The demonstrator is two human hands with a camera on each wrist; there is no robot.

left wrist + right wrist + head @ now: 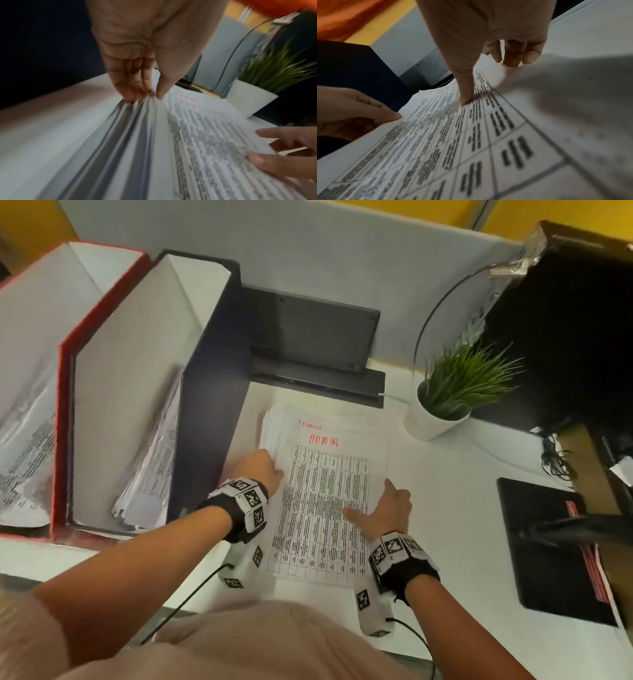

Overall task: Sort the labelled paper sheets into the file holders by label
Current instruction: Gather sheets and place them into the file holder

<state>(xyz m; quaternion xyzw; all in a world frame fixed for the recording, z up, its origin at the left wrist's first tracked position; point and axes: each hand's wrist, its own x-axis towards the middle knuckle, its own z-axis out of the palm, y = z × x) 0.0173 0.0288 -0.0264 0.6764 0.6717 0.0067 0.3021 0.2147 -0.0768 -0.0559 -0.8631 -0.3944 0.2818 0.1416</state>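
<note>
A stack of printed table sheets (325, 508) lies on the white desk, and its top sheet is labelled ADMIN in red. My left hand (274, 470) is at the stack's left edge; in the left wrist view the thumb and fingers of that hand (152, 94) pinch the edges of the sheets (197, 135). My right hand (376, 501) is at the right edge. In the right wrist view my right hand (488, 81) has its thumb pressed on the top sheet (471, 135), with the fingers curled at the lifted right edge. A red file holder (61, 392) and a dark file holder (209, 392) stand to the left, both with papers inside.
A potted green plant (455, 392) stands right of the stack. A dark stand (308, 337) sits behind the sheets against the grey partition. A black pad (548, 542) and a large dark box (565, 320) occupy the right side.
</note>
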